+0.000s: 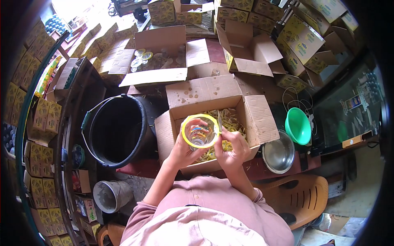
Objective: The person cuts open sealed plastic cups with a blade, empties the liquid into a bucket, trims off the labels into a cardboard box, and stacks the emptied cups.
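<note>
My left hand (pixel 179 151) is wrapped round a clear plastic cup (pixel 200 138) with a bright yellow rim, its open mouth tilted towards me. Fingers show through the transparent wall. At the cup's right edge, my right hand (pixel 234 151) is closed on a small knife (pixel 220 121), whose narrow blade points up and away along the yellow rim. The handle is hidden in the fingers. Both hands are above an open cardboard box (pixel 205 92), which holds many thin yellow strips (pixel 232 119).
A large black bucket (pixel 141 139) stands left of the box, with a grey bucket (pixel 108 196) below. To the right are a steel bowl (pixel 279 158) and a green basin (pixel 298 126). Behind, one open carton (pixel 160 39) holds clear yellow-rimmed cups, beside another open carton (pixel 240 33).
</note>
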Demonstrator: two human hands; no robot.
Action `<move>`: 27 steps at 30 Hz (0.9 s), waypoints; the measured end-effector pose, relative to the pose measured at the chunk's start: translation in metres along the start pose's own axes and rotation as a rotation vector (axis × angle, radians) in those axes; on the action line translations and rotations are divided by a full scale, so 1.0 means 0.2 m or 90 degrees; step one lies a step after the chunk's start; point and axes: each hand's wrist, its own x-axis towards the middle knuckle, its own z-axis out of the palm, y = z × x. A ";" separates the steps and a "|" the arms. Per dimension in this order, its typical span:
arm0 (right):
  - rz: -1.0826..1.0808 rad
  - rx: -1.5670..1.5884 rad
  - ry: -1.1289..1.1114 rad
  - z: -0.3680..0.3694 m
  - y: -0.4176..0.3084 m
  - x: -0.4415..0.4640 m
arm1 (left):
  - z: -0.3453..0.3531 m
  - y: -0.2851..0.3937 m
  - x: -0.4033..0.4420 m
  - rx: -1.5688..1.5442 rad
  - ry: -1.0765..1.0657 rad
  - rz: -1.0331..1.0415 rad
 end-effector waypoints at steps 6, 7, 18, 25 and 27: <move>0.036 0.036 -0.032 0.01 0.09 0.06 | -0.01 -0.01 0.04 -0.054 -0.028 -0.008; 0.059 0.035 -0.029 0.01 0.10 0.06 | -0.01 -0.02 0.04 -0.072 -0.018 -0.034; 0.094 0.151 -0.002 0.00 0.01 -0.03 | 0.00 -0.07 0.02 -0.070 0.053 -0.030; 0.106 0.110 0.003 0.02 0.00 -0.03 | 0.00 -0.05 0.00 0.047 0.057 -0.003; 0.108 0.106 0.008 0.03 0.00 -0.03 | 0.00 -0.05 -0.01 0.055 0.057 -0.002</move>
